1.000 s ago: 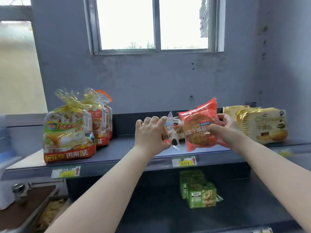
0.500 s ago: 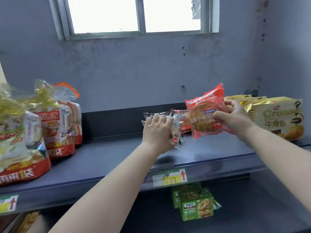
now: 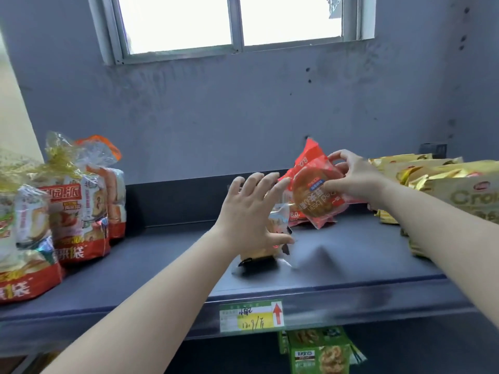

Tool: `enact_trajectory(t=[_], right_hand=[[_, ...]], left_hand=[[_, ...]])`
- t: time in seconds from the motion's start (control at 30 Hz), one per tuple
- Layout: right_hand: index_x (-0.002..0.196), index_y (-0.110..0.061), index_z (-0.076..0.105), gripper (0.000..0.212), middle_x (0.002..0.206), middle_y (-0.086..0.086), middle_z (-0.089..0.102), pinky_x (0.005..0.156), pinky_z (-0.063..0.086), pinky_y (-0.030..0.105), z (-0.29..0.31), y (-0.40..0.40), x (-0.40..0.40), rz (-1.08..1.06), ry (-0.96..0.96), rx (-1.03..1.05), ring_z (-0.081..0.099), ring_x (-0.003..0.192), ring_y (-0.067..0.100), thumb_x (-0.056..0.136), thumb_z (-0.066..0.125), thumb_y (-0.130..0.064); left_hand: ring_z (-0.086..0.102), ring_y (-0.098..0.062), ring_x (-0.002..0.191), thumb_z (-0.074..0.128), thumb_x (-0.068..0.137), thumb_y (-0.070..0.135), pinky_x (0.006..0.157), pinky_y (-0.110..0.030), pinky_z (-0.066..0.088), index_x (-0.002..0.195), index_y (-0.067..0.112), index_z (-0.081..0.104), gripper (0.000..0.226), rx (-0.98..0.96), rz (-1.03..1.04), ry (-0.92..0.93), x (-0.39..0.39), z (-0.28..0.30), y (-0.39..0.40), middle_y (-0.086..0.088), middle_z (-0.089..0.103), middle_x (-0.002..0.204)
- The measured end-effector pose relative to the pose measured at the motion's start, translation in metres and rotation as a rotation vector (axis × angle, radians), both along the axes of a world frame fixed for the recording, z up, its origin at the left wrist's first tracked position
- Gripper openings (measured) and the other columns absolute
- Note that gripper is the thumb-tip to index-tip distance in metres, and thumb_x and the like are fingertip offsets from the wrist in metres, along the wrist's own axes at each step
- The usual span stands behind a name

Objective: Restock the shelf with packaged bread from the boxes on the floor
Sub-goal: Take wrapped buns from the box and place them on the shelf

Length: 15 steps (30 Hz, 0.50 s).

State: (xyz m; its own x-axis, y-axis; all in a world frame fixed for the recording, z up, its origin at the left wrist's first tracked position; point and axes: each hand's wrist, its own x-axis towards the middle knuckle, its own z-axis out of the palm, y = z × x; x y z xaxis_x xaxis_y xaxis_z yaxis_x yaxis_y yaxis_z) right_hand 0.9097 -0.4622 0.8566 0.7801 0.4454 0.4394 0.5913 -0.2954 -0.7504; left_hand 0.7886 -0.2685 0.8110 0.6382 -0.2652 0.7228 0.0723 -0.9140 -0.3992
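My right hand (image 3: 353,179) grips a red packet of round red-bean bread (image 3: 314,201), tilted, low over the dark shelf (image 3: 162,265) and against other red packets (image 3: 295,215) standing behind it. My left hand (image 3: 251,211) is spread, fingers apart, just above a small clear bread packet (image 3: 279,220) that lies on the shelf, mostly hidden behind the palm. A dark end of that packet (image 3: 259,261) shows below my wrist.
Large bags of rolls (image 3: 78,203) stand at the shelf's left. Gold croissant bags (image 3: 445,190) are stacked at the right. A price tag (image 3: 251,315) hangs on the front edge. Green boxes (image 3: 318,352) sit on the lower shelf. A wall with a window rises behind.
My left hand has let go of the clear packet, which now lies on the shelf, and its fingers have spread. My right hand has brought the red packet lower and tilted it.
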Motion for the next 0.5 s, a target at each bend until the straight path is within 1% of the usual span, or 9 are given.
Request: enact_trajectory(t=[0.07,0.13,0.17,0.23,0.3,0.37,0.4,0.43,0.5], right_hand=[[0.116,-0.021,0.05,0.054,0.105,0.006,0.064,0.067,0.045,0.027,0.009,-0.001,-0.002,0.016,-0.132,-0.2,0.059,0.086,0.021,0.07,0.075,-0.011],[0.121,-0.02,0.049,0.059,0.106,0.003,0.063,0.072,0.045,0.026,0.016,-0.001,-0.003,0.047,-0.234,-0.316,0.06,0.089,0.021,0.068,0.075,-0.013],[0.121,-0.02,0.049,0.06,0.106,0.002,0.063,0.073,0.046,0.027,0.019,-0.002,-0.005,0.065,-0.282,-0.349,0.06,0.09,0.02,0.067,0.074,-0.013],[0.122,-0.021,0.048,0.061,0.104,-0.001,0.062,0.074,0.049,0.028,0.024,-0.004,-0.008,0.081,-0.368,-0.414,0.06,0.089,0.019,0.067,0.074,-0.014],[0.123,-0.021,0.046,0.064,0.105,-0.002,0.06,0.075,0.05,0.03,0.027,-0.008,-0.006,0.062,-0.427,-0.476,0.059,0.09,0.02,0.066,0.075,-0.017],[0.121,-0.017,0.045,0.063,0.107,0.002,0.06,0.078,0.053,0.036,0.029,-0.012,-0.002,0.058,-0.435,-0.483,0.06,0.092,0.022,0.065,0.076,-0.017],[0.118,-0.015,0.046,0.061,0.107,0.004,0.06,0.078,0.054,0.037,0.029,-0.015,0.001,0.06,-0.44,-0.469,0.06,0.091,0.023,0.065,0.077,-0.017],[0.113,-0.014,0.047,0.057,0.106,0.006,0.061,0.077,0.054,0.037,0.029,-0.018,0.003,0.055,-0.462,-0.446,0.06,0.09,0.024,0.065,0.077,-0.018],[0.108,-0.013,0.047,0.054,0.104,0.008,0.064,0.077,0.052,0.039,0.027,-0.025,0.008,-0.001,-0.569,-0.362,0.06,0.088,0.026,0.065,0.078,-0.024]], left_hand=[[0.038,-0.023,0.123,0.046,0.057,0.079,0.1,-0.038,0.026,0.137,0.019,0.028,0.101,0.019,-0.026,-0.106,0.011,0.014,-0.003,-0.004,0.051,0.136],[0.031,-0.023,0.126,0.06,0.058,0.073,0.104,-0.039,0.023,0.138,0.017,0.026,0.104,0.001,-0.046,-0.15,0.023,0.026,-0.012,-0.006,0.047,0.14],[0.031,-0.023,0.127,0.066,0.056,0.069,0.105,-0.041,0.026,0.138,0.017,0.027,0.104,0.001,-0.046,-0.166,0.03,0.03,-0.018,-0.007,0.048,0.14],[0.041,-0.024,0.125,0.071,0.053,0.065,0.103,-0.042,0.033,0.134,0.016,0.034,0.102,0.021,-0.024,-0.177,0.041,0.038,-0.032,-0.004,0.055,0.133],[0.055,-0.025,0.117,0.075,0.055,0.062,0.099,-0.039,0.031,0.132,0.015,0.041,0.097,0.001,-0.005,-0.096,0.048,0.044,-0.044,-0.002,0.062,0.124],[0.057,-0.024,0.115,0.074,0.064,0.057,0.1,-0.036,0.031,0.133,0.017,0.045,0.085,-0.074,0.015,0.012,0.052,0.049,-0.052,0.001,0.061,0.123],[0.056,-0.022,0.115,0.073,0.068,0.055,0.1,-0.033,0.031,0.132,0.019,0.046,0.078,-0.106,0.028,0.032,0.054,0.049,-0.052,0.003,0.06,0.124],[0.056,-0.021,0.115,0.072,0.07,0.053,0.099,-0.031,0.032,0.13,0.021,0.048,0.072,-0.129,0.042,0.026,0.056,0.05,-0.053,0.004,0.059,0.124],[0.055,-0.018,0.115,0.073,0.07,0.053,0.098,-0.029,0.032,0.126,0.023,0.051,0.067,-0.208,0.045,-0.022,0.057,0.052,-0.052,0.007,0.059,0.124]])
